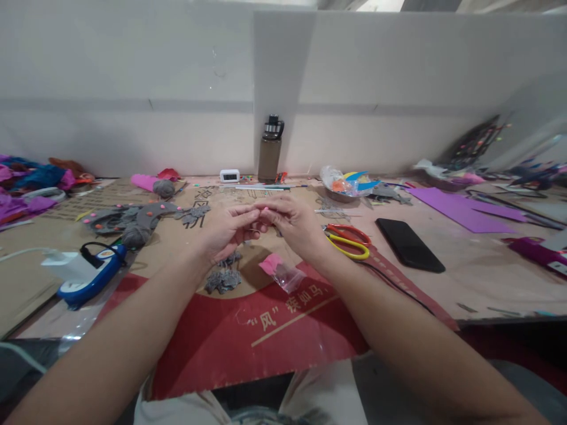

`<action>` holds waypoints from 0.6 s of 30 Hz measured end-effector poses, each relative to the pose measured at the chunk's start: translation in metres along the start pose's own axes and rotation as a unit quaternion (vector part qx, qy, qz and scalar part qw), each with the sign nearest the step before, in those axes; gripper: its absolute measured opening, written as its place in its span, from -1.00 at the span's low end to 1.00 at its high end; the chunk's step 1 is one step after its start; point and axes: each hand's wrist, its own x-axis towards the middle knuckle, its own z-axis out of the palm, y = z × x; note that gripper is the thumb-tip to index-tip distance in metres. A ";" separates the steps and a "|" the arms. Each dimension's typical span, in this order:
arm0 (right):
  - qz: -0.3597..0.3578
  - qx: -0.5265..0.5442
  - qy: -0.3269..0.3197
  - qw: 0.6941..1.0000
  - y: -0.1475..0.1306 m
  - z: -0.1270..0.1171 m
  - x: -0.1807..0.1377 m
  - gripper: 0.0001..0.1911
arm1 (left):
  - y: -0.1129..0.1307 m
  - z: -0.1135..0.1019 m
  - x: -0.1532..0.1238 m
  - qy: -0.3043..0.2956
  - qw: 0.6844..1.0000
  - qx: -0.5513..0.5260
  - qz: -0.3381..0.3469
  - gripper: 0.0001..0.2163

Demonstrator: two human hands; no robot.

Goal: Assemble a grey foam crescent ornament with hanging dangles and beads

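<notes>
My left hand (pixel 225 229) and my right hand (pixel 295 223) meet above the middle of the cardboard-covered table (pixel 469 277). Both are closed in a pinch, fingertips touching, around a tiny pink piece (pixel 264 209); a thin needle-like thing seems to lie between them, too small to be sure. Below the hands lie a small clear bag with pink bits (pixel 280 270) and some grey felt cut-outs (pixel 222 278).
A blue glue gun (pixel 91 277) lies at the left, grey felt shapes (pixel 133 219) behind it. Red and yellow scissors (pixel 349 241) and a black phone (pixel 410 245) lie to the right. A bottle (pixel 270 150), a small clock (pixel 229 175), a bowl (pixel 343 183) and purple sheets (pixel 460 208) stand farther back.
</notes>
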 end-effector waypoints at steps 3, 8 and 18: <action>0.008 -0.001 0.026 1.000 0.001 -0.002 -0.001 -0.78 | 0.002 -0.001 0.001 -0.012 0.999 -0.034 -0.032 -0.82; -0.015 -0.052 0.011 0.998 -0.006 0.017 -0.003 -0.68 | 0.003 0.000 0.007 0.058 0.991 -0.117 -0.019 -0.59; -0.113 -0.157 -0.127 0.973 -0.051 0.075 -0.015 -0.38 | 0.019 0.002 -0.004 0.081 0.952 -0.259 0.144 -0.40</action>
